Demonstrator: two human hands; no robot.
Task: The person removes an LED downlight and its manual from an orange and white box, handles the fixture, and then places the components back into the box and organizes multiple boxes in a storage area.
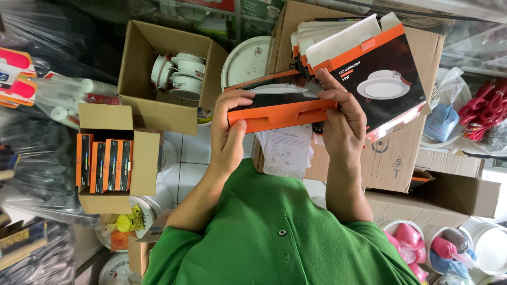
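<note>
My left hand (228,132) and right hand (342,119) both grasping orange-and-black downlight box (280,108), centre of frame, held flat above paper leaflet (288,150). Stack of flattened boxes (369,63) just behind, upper right. Open carton of white lamps (177,71) upper left; carton of packed boxes (105,163) at left.

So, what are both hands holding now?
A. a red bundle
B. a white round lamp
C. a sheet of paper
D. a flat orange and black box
D: the left hand and the right hand each take one end of the flat orange and black box.
</note>
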